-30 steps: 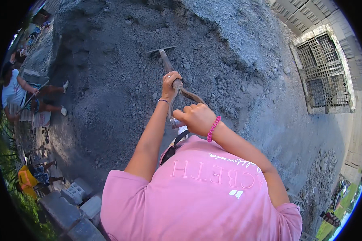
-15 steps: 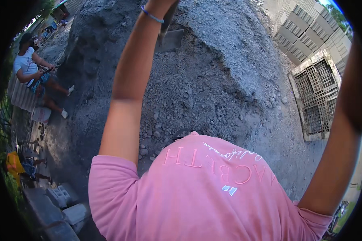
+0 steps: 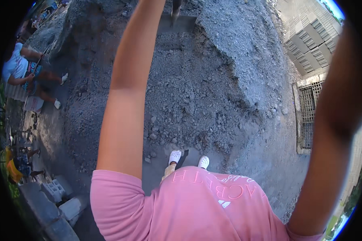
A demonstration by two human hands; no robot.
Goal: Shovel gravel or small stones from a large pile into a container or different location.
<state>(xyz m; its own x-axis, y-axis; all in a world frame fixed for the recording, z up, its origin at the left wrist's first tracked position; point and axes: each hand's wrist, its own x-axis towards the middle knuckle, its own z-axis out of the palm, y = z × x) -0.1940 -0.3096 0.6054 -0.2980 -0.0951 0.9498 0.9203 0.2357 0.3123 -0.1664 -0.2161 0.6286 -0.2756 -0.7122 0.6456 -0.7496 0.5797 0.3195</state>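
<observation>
A shovel with a flat, dark metal blade (image 3: 183, 24) stands against the grey gravel pile (image 3: 189, 88) at the top of the view. Its shaft (image 3: 175, 7) runs up out of the picture. My left forearm (image 3: 128, 88) reaches up beside the blade, and the hand lies beyond the top edge. Along the right side rises my right arm (image 3: 334, 120), its hand lost past the dark rim. Which part of the shovel either hand touches is hidden.
Stacked grey concrete blocks (image 3: 309, 38) and a grate-like crate (image 3: 309, 100) stand at the right. At the left, a person in a white shirt (image 3: 15, 64) sits holding a long tool. Concrete blocks (image 3: 70, 209) lie lower left. My white clogs (image 3: 204, 162) are on the ground below the pile.
Both arms have swung higher, and my left wrist with its blue bracelet has left the view. The shovel blade appears farther up and right. My clogs have come into sight.
</observation>
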